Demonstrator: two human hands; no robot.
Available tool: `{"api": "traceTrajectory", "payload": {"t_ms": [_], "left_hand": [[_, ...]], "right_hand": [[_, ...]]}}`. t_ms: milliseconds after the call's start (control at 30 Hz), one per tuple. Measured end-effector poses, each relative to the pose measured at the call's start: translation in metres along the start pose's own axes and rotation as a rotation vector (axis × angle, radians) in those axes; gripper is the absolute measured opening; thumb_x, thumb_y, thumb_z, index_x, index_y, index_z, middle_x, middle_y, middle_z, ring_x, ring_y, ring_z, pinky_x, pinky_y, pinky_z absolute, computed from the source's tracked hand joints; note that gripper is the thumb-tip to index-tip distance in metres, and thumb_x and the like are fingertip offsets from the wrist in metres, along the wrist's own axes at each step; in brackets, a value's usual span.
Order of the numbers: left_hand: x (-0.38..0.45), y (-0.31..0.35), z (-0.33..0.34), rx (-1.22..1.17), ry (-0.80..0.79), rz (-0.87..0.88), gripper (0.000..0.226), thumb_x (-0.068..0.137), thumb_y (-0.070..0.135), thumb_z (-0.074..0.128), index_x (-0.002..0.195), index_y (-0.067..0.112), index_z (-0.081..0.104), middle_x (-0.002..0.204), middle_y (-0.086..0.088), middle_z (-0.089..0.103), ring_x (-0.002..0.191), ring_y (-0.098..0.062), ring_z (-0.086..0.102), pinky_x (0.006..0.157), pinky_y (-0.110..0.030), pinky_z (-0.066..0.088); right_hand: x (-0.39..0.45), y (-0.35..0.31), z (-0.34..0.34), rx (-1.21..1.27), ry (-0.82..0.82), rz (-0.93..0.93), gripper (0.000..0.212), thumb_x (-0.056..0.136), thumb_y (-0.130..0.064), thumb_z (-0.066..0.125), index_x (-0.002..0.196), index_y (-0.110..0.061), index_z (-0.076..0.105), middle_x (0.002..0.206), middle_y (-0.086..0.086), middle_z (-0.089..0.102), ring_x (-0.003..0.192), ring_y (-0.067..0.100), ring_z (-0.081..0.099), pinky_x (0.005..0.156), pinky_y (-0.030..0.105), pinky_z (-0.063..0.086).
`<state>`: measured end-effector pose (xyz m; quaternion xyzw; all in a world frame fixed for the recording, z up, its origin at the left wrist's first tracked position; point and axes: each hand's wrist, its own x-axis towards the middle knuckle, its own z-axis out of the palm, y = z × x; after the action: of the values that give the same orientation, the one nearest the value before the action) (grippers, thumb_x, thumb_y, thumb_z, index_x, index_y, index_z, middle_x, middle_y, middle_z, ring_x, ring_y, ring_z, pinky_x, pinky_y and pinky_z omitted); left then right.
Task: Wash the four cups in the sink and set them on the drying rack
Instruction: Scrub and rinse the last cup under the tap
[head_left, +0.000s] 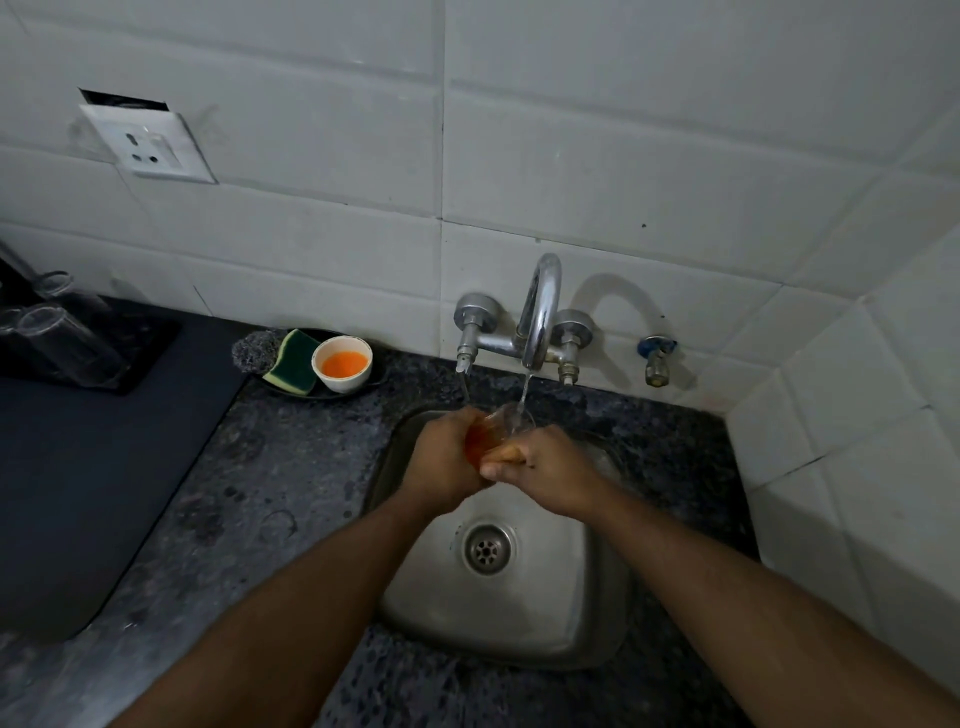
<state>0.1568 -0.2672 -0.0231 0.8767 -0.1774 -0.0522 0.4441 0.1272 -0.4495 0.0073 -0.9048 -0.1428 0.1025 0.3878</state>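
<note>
Fingers of both hands are curled round one clear glass cup (498, 431) held over the back of the steel sink (524, 618): the left hand (441, 462) wraps its near side from the left, and the right hand (550, 475) holds it from the right with the thumb lying across the front. Between the palms the cup shows an orange tint, and its rim tilts up toward the tap. A thin stream of water falls from the curved chrome spout (540, 306) into the cup's mouth. The hands cover most of the cup, so how much is inside cannot be told. Below them the sink's round drain (487, 549) lies bare near the basin's middle. On the dark speckled counter (291, 467), at its back edge just left of the tap, a dark plate (311, 394) carries a steel scourer (254, 351), a green and yellow sponge (293, 361) and a small white bowl (343, 364) of orange liquid, all three touching or just beside one another. Toward the counter's left edge a black drying rack (140, 353) holds several clear glasses (62, 332) lying tilted; their number is unclear in the dim light. A wall socket (150, 145) sits on the white tiles above, and a small blue-handled valve (655, 358) juts from the wall right of the tap.
</note>
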Motion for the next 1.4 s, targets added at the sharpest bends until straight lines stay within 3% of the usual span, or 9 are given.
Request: {"api": "traceTrajectory", "payload": {"t_ms": [100,267,400,533,700,967,1167,1300,1400], "left_hand": [[-0.004,0.004,0.000,0.023,0.058,0.008,0.027,0.078,0.031,0.087,0.096,0.028,0.068,0.084,0.013,0.069,0.078,-0.001,0.066,0.070,-0.021,0.055],[0.003,-0.004,-0.031,-0.068,-0.652,-0.277,0.060,0.070,-0.002,0.088,0.117,0.026,0.065,0.108,0.004,0.069,0.100,-0.015,0.070,0.075,-0.022,0.056],[-0.006,-0.002,-0.008,-0.035,-0.243,-0.174,0.061,0.067,0.010,0.095,0.117,0.031,0.066,0.104,0.012,0.069,0.105,-0.010,0.069,0.082,-0.020,0.052],[-0.019,0.009,0.007,-0.016,0.086,-0.061,0.027,0.081,0.034,0.084,0.093,0.042,0.062,0.083,0.018,0.068,0.079,0.004,0.065,0.069,-0.014,0.050],[-0.002,-0.002,-0.025,-0.055,-0.661,-0.276,0.057,0.071,-0.003,0.088,0.116,0.023,0.065,0.109,0.004,0.069,0.096,-0.009,0.068,0.078,-0.024,0.058],[-0.012,0.002,0.008,0.008,0.006,-0.088,0.041,0.077,0.028,0.083,0.114,0.033,0.066,0.093,0.016,0.070,0.089,-0.001,0.069,0.078,-0.024,0.057],[-0.001,-0.007,-0.010,-0.029,-0.471,-0.236,0.071,0.067,-0.003,0.088,0.127,0.025,0.061,0.107,0.012,0.063,0.102,-0.007,0.061,0.086,-0.025,0.052],[-0.001,0.000,-0.001,-0.132,-0.208,-0.220,0.062,0.062,-0.007,0.087,0.106,0.031,0.064,0.095,0.007,0.070,0.085,-0.008,0.069,0.061,-0.015,0.052],[-0.004,-0.002,0.006,-0.278,-0.182,-0.275,0.058,0.065,-0.009,0.082,0.107,0.029,0.067,0.095,0.001,0.073,0.086,-0.017,0.073,0.066,-0.027,0.060]], "right_hand": [[-0.006,0.002,0.001,0.023,0.008,0.003,0.015,0.092,-0.034,0.080,0.099,-0.021,0.084,0.094,-0.011,0.081,0.087,-0.001,0.074,0.083,0.023,0.058],[-0.006,0.010,-0.014,-0.412,-0.257,-0.106,0.036,0.090,-0.062,0.067,0.094,-0.027,0.076,0.080,-0.017,0.072,0.069,-0.001,0.062,0.072,0.032,0.055],[-0.007,-0.001,-0.004,-0.135,-0.076,-0.048,0.015,0.094,-0.033,0.077,0.097,-0.019,0.082,0.085,-0.015,0.077,0.077,-0.007,0.067,0.074,0.014,0.048],[-0.012,0.000,0.007,0.014,0.013,-0.001,0.014,0.092,-0.032,0.079,0.098,-0.020,0.084,0.094,-0.007,0.081,0.086,0.003,0.074,0.082,0.028,0.059],[-0.007,0.007,-0.014,-0.439,-0.289,-0.174,0.028,0.093,-0.050,0.072,0.096,-0.023,0.078,0.089,-0.008,0.076,0.077,0.008,0.064,0.076,0.030,0.052],[-0.006,-0.002,0.003,-0.043,0.034,0.034,0.026,0.094,-0.037,0.077,0.078,-0.016,0.076,0.067,-0.009,0.068,0.061,0.002,0.061,0.061,0.018,0.042],[-0.003,0.001,-0.015,-0.429,-0.252,-0.127,0.026,0.093,-0.048,0.073,0.091,-0.022,0.076,0.089,-0.014,0.073,0.083,0.003,0.063,0.083,0.028,0.052],[0.001,-0.004,-0.012,-0.218,-0.026,-0.045,0.030,0.092,-0.041,0.076,0.071,-0.022,0.067,0.067,-0.009,0.064,0.063,0.007,0.060,0.065,0.027,0.047],[-0.006,-0.006,-0.009,-0.063,0.168,-0.016,0.019,0.080,-0.037,0.090,0.086,-0.020,0.082,0.087,-0.008,0.077,0.077,0.004,0.070,0.072,0.027,0.058]]}}
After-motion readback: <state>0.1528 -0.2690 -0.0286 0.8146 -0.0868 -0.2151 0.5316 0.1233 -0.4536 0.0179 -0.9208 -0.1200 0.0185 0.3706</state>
